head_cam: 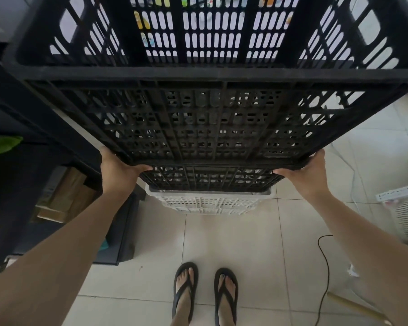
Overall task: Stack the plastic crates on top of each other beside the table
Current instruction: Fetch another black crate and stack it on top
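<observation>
The large black slotted plastic crate [212, 123] was held aloft, left hand [118, 170] and right hand [309, 172] each clamped on its lower corners. Beneath it, on the floor, stood a black crate [210, 177] upon a white plastic crate [207, 202]. Seating the top crate remained.

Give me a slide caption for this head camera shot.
Both hands, left and right, grip a black crate over a white crate.

Both bare arms reach forward and slightly inward, elbows nearly straight. The left hand [118, 169] clamps its grip at one lower corner of what it carries, thumb on top pointing inward; the right hand [304, 171] mirrors it, wrists level.
</observation>
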The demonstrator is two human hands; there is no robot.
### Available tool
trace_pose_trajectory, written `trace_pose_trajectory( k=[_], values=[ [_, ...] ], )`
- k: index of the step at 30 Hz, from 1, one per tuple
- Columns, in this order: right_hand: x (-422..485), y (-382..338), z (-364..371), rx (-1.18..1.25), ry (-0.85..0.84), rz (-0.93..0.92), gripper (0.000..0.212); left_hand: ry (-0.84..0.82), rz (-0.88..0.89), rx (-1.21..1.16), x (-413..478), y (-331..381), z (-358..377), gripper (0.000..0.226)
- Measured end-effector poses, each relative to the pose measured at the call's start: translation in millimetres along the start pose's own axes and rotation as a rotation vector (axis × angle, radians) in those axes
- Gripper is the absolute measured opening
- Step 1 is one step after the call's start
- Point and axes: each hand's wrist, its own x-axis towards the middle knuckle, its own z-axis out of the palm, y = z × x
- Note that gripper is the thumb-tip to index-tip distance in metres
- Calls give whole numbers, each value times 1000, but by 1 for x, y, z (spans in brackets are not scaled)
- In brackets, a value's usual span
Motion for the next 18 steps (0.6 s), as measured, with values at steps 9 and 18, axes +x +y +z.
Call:
trace_pose_trajectory(
  k=[9, 18],
  values=[
    [-5, 4, 3, -86, 68, -8, 68, -3, -5, -29, -11, 6, 2, 80],
    [-14, 2, 8, -46, 135, 37, 64, -29, 7, 55, -10, 7, -1, 87]
  ],
)
